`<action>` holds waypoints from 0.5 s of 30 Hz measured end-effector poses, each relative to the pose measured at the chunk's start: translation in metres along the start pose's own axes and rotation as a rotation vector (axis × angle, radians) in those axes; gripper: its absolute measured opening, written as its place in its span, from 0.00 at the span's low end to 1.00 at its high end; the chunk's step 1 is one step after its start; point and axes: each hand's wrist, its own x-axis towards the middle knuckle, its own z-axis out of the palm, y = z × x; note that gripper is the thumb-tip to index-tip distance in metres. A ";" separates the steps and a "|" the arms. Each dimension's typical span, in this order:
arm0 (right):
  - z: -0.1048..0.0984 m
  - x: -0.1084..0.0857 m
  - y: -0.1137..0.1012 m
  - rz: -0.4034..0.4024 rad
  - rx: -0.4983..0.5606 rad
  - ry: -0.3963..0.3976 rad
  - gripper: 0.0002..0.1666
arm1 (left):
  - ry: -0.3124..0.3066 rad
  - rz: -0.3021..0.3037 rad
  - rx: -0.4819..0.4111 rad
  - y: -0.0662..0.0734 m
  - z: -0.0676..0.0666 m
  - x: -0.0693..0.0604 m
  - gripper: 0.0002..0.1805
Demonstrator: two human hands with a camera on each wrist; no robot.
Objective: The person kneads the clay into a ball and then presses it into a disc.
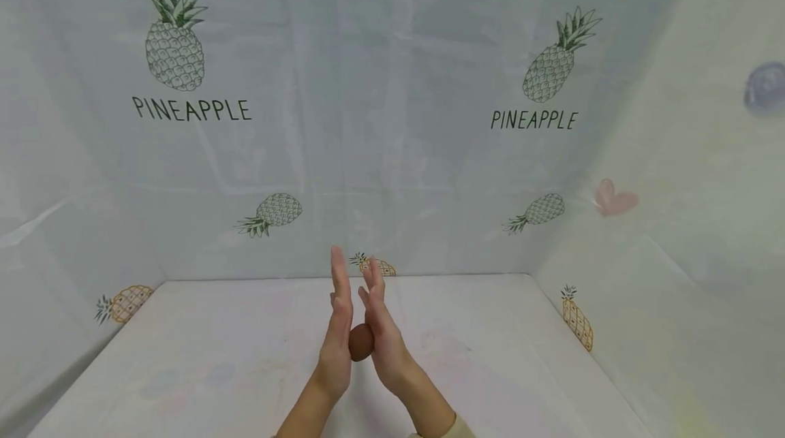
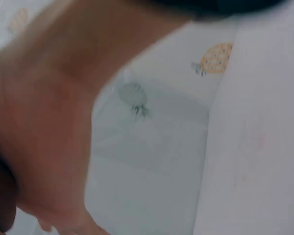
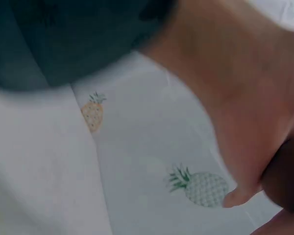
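Note:
A brown ball (image 1: 361, 342), smooth and roughly round, sits between the two palms near the heels of the hands. My left hand (image 1: 338, 329) presses on it from the left with its fingers straight and pointing away. From the right side my right hand (image 1: 381, 334) presses against it, fingers also extended. The hands face each other, raised above the table. At the left edge of the left wrist view part of the dark ball (image 2: 1, 193) shows beside the palm. The right wrist view has the ball (image 3: 286, 175) against the right palm, cut off by the frame edge.
A white table (image 1: 233, 336) with faint coloured smudges lies beneath the hands. Behind it hangs a pale sheet (image 1: 380, 118) printed with pineapples and lettering. Similar sheets stand at the left (image 1: 49, 220) and right (image 1: 693, 274) sides.

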 end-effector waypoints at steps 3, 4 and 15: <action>0.009 -0.005 -0.004 0.008 -0.032 -0.030 0.35 | 0.040 -0.025 0.015 -0.003 -0.009 0.003 0.33; 0.011 -0.006 -0.006 0.007 -0.031 -0.032 0.35 | 0.051 -0.034 0.025 -0.004 -0.012 0.004 0.32; -0.007 -0.007 -0.023 -0.212 0.052 -0.022 0.36 | -0.042 -0.072 0.036 -0.023 0.005 -0.001 0.32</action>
